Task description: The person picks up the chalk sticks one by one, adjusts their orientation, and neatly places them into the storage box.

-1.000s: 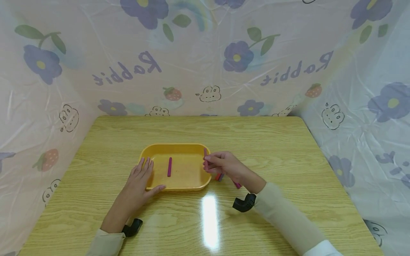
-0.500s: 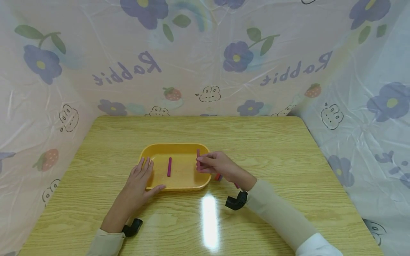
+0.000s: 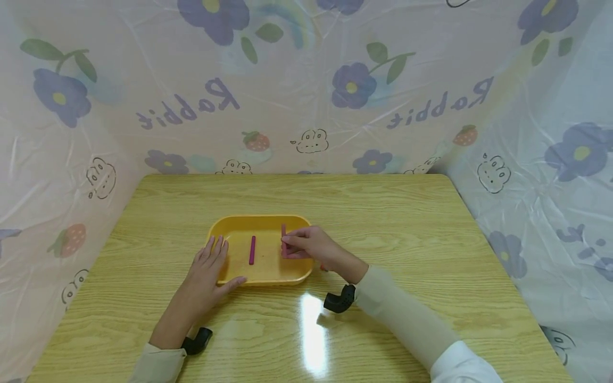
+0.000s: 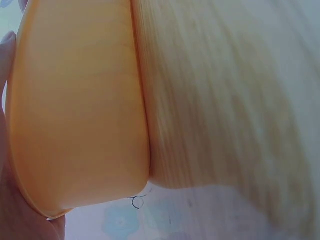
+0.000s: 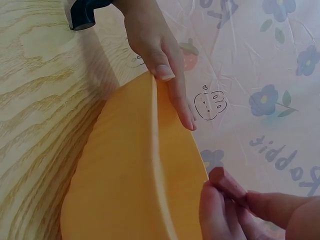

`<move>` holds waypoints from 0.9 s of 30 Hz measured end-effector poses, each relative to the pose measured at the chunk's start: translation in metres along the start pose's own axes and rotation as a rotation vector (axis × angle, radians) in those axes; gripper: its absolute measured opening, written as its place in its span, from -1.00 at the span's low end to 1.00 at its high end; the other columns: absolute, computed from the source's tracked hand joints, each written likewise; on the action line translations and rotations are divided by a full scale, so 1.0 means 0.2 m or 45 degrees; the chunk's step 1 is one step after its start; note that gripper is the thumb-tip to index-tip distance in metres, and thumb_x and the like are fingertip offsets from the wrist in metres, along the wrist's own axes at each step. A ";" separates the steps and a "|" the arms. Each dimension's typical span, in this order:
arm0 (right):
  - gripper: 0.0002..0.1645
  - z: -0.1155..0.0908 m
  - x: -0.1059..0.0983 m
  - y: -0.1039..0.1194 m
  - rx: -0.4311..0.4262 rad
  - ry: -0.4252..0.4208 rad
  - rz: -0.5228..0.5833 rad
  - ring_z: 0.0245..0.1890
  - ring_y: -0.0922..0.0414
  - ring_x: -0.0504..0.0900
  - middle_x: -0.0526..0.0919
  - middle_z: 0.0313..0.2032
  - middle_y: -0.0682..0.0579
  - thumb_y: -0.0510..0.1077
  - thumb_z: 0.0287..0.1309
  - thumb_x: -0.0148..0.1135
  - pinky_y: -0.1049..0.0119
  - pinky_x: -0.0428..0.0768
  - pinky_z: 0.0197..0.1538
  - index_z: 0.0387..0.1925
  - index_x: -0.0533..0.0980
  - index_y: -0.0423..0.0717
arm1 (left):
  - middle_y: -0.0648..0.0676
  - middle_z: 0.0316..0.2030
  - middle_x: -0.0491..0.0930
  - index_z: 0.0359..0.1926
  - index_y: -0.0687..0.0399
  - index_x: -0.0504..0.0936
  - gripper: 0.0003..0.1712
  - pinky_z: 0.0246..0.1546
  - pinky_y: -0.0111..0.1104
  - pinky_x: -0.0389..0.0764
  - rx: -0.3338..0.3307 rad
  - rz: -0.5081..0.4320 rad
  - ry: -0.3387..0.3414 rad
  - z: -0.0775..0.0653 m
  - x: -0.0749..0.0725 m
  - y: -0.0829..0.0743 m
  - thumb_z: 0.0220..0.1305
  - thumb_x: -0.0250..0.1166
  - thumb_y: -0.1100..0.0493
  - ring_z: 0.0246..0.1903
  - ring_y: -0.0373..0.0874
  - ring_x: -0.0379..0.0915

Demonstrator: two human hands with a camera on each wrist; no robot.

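A yellow-orange plastic tray (image 3: 270, 275) sits on the wooden table. My left hand (image 3: 207, 268) rests on its left end, fingers straight over the rim and thumb along the front edge. Inside, left of the middle, lies a slim magenta stick (image 3: 252, 250). My right hand (image 3: 313, 247) pinches a dull pinkish-red stick (image 3: 284, 232) between thumb and fingers over the tray's right half. In the right wrist view this held stick (image 5: 227, 185) shows a blunt, angular end. The left wrist view shows mostly the tray's outer wall (image 4: 80, 115).
Just outside the tray's right end, a small bit of a red piece (image 3: 324, 267) shows, mostly hidden by my right hand. A black wrist device (image 3: 340, 299) hangs under my right forearm, another (image 3: 197, 341) under the left. A printed curtain (image 3: 268, 101) closes off the table's back.
My right hand has moved left with the pinkish-red stick, from the tray's right edge to farther inside it. It now covers most of the pieces beside the tray. My left hand stays put.
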State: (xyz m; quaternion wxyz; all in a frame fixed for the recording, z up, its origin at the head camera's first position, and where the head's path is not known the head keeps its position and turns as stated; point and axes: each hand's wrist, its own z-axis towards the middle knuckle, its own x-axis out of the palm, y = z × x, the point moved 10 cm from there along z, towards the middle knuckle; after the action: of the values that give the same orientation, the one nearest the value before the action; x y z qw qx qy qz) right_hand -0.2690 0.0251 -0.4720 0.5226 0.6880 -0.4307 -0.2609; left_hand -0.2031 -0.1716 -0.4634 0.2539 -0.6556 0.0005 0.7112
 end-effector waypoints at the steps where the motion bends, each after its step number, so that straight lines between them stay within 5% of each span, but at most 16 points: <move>1: -0.52 0.00 0.01 0.00 -0.002 -0.002 -0.005 -0.25 0.04 0.66 0.56 -0.10 -0.38 -0.11 0.26 0.13 0.16 0.58 -0.08 0.00 0.45 -0.49 | 0.24 0.42 -0.18 0.42 0.31 -0.09 0.11 0.31 0.05 -0.16 -0.001 -0.003 0.003 0.00 0.00 0.00 0.18 0.05 -0.40 0.40 0.02 -0.49; 16: -0.59 0.05 0.07 0.03 -0.021 -0.027 -0.113 -0.30 0.07 0.66 0.65 -0.26 -0.16 -0.16 0.27 0.11 0.09 0.57 -0.09 -0.03 0.50 -0.46 | 0.23 0.42 -0.19 0.43 0.29 -0.12 0.11 0.30 0.05 -0.17 -0.012 -0.003 0.021 0.00 0.01 0.00 0.18 0.05 -0.40 0.40 0.03 -0.49; 27: -0.67 0.11 0.10 0.02 -0.057 -0.118 -0.262 -0.40 0.07 0.68 0.66 -0.31 -0.23 -0.21 0.23 0.16 0.10 0.62 -0.21 -0.13 0.55 -0.47 | 0.24 0.42 -0.19 0.42 0.29 -0.11 0.11 0.30 0.06 -0.17 -0.021 0.000 0.019 0.00 0.00 -0.01 0.18 0.04 -0.40 0.40 0.04 -0.49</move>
State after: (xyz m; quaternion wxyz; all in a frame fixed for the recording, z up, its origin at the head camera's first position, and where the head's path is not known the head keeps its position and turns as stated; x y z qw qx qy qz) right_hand -0.2788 -0.0038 -0.4731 0.4878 0.7039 -0.3756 -0.3542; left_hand -0.2031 -0.1704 -0.4633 0.2485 -0.6631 -0.0035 0.7061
